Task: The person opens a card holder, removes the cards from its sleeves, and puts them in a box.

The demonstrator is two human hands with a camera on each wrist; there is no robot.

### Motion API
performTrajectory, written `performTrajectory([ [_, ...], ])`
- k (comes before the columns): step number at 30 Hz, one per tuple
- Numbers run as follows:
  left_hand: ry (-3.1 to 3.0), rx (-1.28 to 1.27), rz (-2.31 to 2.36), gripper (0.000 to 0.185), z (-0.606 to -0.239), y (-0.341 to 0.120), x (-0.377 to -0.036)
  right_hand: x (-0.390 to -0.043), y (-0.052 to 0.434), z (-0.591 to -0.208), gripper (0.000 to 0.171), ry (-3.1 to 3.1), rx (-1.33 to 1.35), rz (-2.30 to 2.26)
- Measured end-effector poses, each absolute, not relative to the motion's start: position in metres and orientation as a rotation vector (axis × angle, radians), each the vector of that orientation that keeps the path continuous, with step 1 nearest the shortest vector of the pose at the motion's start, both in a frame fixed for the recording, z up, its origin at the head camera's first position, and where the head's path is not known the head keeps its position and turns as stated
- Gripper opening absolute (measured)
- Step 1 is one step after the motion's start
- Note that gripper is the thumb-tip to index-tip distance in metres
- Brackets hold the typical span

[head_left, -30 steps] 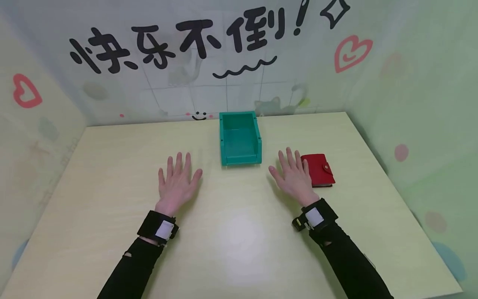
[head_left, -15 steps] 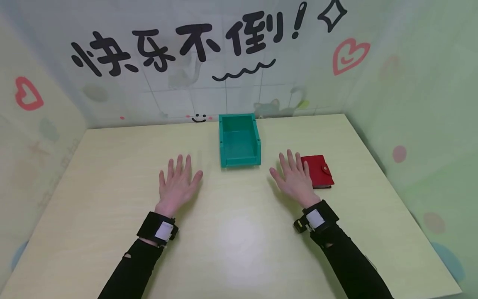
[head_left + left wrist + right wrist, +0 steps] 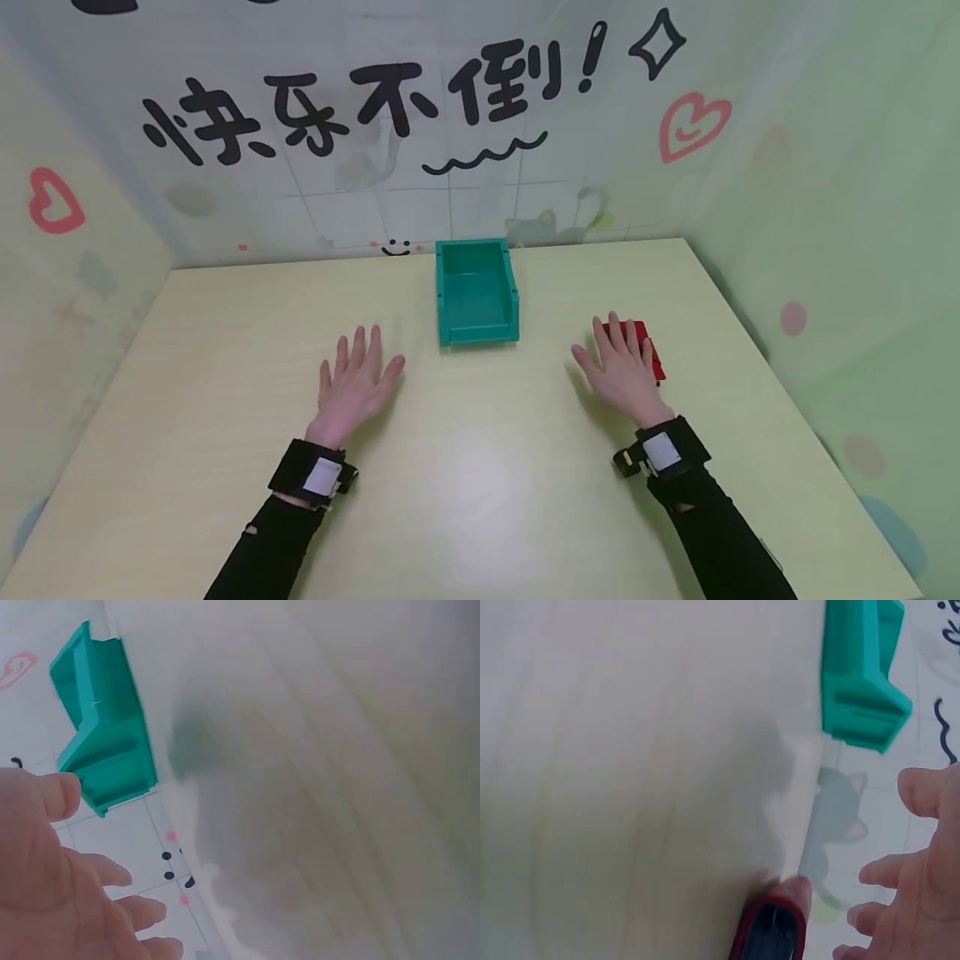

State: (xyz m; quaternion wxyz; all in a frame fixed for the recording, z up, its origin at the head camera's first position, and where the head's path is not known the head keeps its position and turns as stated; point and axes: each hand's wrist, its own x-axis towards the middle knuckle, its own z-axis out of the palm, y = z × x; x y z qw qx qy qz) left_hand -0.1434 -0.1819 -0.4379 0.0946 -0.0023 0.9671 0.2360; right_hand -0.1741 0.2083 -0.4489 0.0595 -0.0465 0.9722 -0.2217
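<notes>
Here the right hand point(image 3: 624, 372) is hovering flat, fingers straight and slightly spread, over the red wallet point(image 3: 651, 350) right of the green plastic bin point(image 3: 477, 292). The left hand point(image 3: 352, 385) is lying flat, fingers splayed, on the smooth table point(image 3: 480, 492).

The surface point(image 3: 480, 500) lies open between the two hands and all along its near edge. At the far middle the green bin point(image 3: 477, 292) stands with bare lanes on both sides. The red wallet point(image 3: 651, 350) lies partly under the right hand point(image 3: 622, 371). Walls close off the back and both sides.
</notes>
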Motion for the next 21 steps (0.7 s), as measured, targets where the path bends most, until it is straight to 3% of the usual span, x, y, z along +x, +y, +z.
performTrajectory([
  [10,2.753,0.046,1.088,0.076,-0.436,-0.185,-0.145,-0.181,0.245,-0.449,0.077,2.935,0.038,-0.871],
  [21,2.567,-0.035,1.674,0.058,-0.443,-0.177,-0.138,-0.185,0.269,-0.462,0.069,2.854,0.014,-1.008],
])
